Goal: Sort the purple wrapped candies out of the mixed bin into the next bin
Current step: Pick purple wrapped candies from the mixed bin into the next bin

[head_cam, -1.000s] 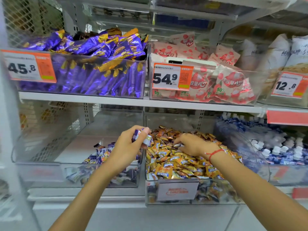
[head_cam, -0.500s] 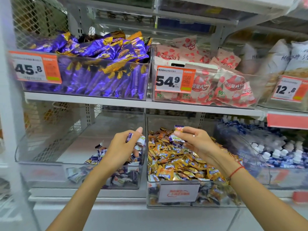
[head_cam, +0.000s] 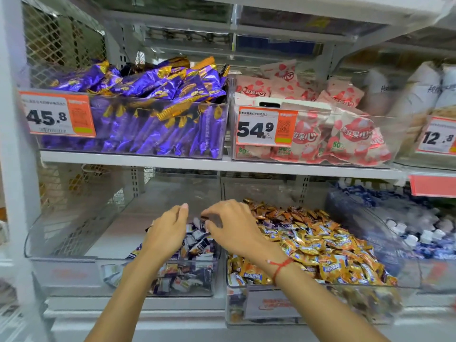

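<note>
The mixed bin on the lower shelf holds mostly gold wrapped candies, with a few purple wrapped ones near its back left. To its left, the clear bin has a pile of purple-and-white wrapped candies in its right front corner. My left hand hangs over that pile with fingers curled loosely downward and nothing visible in it. My right hand reaches across the divider, its curled fingertips just above the same pile. Whether it still pinches a candy is hidden.
The upper shelf carries a bin of large purple packets, a bin of pink packets and orange price tags. A bin of blue-and-white candies stands right of the mixed bin. A shelf post rises at left.
My right hand lifted a purple candy from the mixed bin and swung left over the neighbouring bin. My left hand, which held candies, lowered onto the pile there.
</note>
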{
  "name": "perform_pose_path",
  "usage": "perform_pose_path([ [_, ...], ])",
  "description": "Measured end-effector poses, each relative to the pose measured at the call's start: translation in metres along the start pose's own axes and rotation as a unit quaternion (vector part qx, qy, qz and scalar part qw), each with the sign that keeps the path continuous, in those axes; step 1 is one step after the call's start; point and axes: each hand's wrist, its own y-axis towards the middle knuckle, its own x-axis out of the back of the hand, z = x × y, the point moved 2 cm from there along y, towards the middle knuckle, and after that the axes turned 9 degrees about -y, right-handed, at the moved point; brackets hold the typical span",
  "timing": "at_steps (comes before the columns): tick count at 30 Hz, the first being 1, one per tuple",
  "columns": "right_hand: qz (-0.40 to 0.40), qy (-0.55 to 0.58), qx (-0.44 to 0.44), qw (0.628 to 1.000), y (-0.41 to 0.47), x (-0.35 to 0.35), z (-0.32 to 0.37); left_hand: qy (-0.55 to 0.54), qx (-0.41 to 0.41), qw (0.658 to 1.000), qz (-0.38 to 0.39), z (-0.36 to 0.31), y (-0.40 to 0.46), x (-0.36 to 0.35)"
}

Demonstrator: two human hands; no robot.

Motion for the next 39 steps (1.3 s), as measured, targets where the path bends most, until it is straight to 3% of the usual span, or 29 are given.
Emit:
perform_pose_path([
  [3, -0.040, 0.069, -0.018, 0.997, -0.038, 0.020, -0.019, -0.017, -0.047, 0.998, -0.042, -0.012, -0.007, -0.006],
  [6, -0.047, 0.045, -0.061, 0.996, -0.076, 0.037, -0.061, -0.088, -0.154, 0.982, -0.066, -0.039, -0.028, -0.027],
  [10, -0.024, -0.026, -0.165, 0.986, -0.110, 0.050, -0.140, -0.101, -0.281, 0.953, 0.054, -0.073, -0.052, -0.070],
  [13, 0.056, -0.035, -0.210, 0.975, -0.118, 0.047, -0.182, -0.021, -0.297, 0.932, 0.207, -0.080, -0.057, -0.106],
  [16, 0.189, -0.050, -0.176, 0.965, -0.117, 0.034, -0.192, 0.131, -0.268, 0.904, 0.306, -0.068, -0.052, -0.125],
  [17, 0.201, -0.063, -0.164, 0.964, -0.112, 0.035, -0.191, 0.170, -0.270, 0.901, 0.295, -0.065, -0.048, -0.124],
  [20, 0.108, -0.048, -0.143, 0.983, -0.080, 0.044, -0.183, 0.259, -0.288, 0.896, 0.219, -0.063, -0.036, -0.111],
  [21, 0.110, -0.032, -0.145, 0.983, -0.066, 0.043, -0.181, 0.256, -0.280, 0.900, 0.215, -0.062, -0.035, -0.109],
  [25, 0.278, -0.033, -0.152, 0.948, -0.026, 0.005, -0.183, 0.181, -0.281, 0.917, 0.220, -0.061, -0.044, -0.114],
  [26, 0.286, -0.054, -0.149, 0.945, -0.022, -0.003, -0.185, 0.150, -0.274, 0.924, 0.219, -0.060, -0.047, -0.115],
  [30, 0.186, -0.070, -0.131, 0.971, -0.031, 0.006, -0.185, 0.052, -0.230, 0.953, 0.193, -0.061, -0.048, -0.113],
  [33, 0.097, 0.064, -0.137, 0.984, -0.051, 0.030, -0.174, -0.037, -0.179, 0.968, 0.173, -0.067, -0.047, -0.114],
  [36, 0.022, 0.319, -0.181, 0.930, -0.068, 0.056, -0.143, -0.186, -0.143, 0.956, 0.176, -0.078, -0.047, -0.116],
  [39, -0.009, 0.443, -0.212, 0.871, -0.072, 0.066, -0.119, -0.321, -0.138, 0.923, 0.164, -0.094, -0.049, -0.112],
])
